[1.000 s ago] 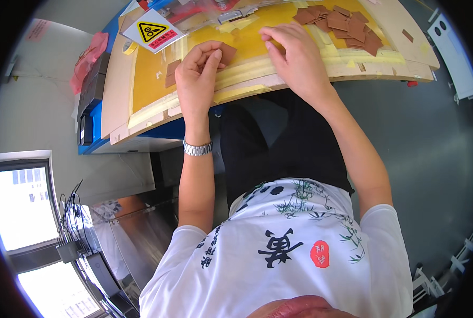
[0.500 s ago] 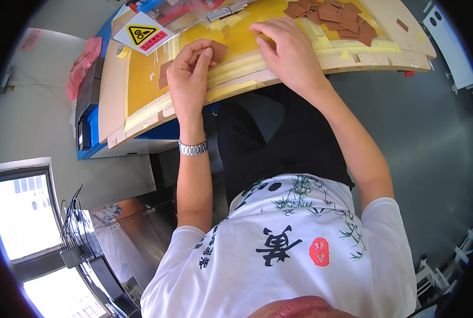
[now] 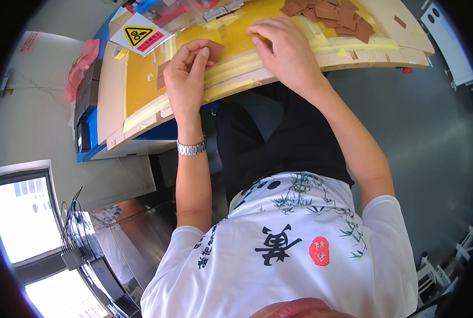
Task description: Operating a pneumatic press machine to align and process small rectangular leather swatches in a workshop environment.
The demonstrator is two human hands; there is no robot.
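My left hand [image 3: 186, 71] grips a small brown square piece [image 3: 213, 50] between thumb and fingers, just above the yellow work board [image 3: 141, 79]. A silver wristwatch [image 3: 191, 148] sits on that wrist. My right hand [image 3: 284, 45] lies palm down on the board, fingers spread toward the left, near strips of pale yellow tape [image 3: 231, 66]. Whether anything is under its fingertips I cannot tell. A pile of several brown pieces [image 3: 334, 13] lies on the board to the right of my right hand. Another brown piece [image 3: 161, 74] sits left of my left hand.
The board rests on a cardboard sheet [image 3: 385, 42] over a blue-edged table [image 3: 90, 127]. A yellow triangular warning sign [image 3: 137, 36] lies at the back left, a pink cloth [image 3: 80, 66] beyond the table's left end. Grey floor [image 3: 432, 138] spreads to the right; a bright window [image 3: 21, 217] is lower left.
The view has shifted so the board sits higher in the picture. My left hand stays closed on the brown piece; my right hand stays flat on the board.
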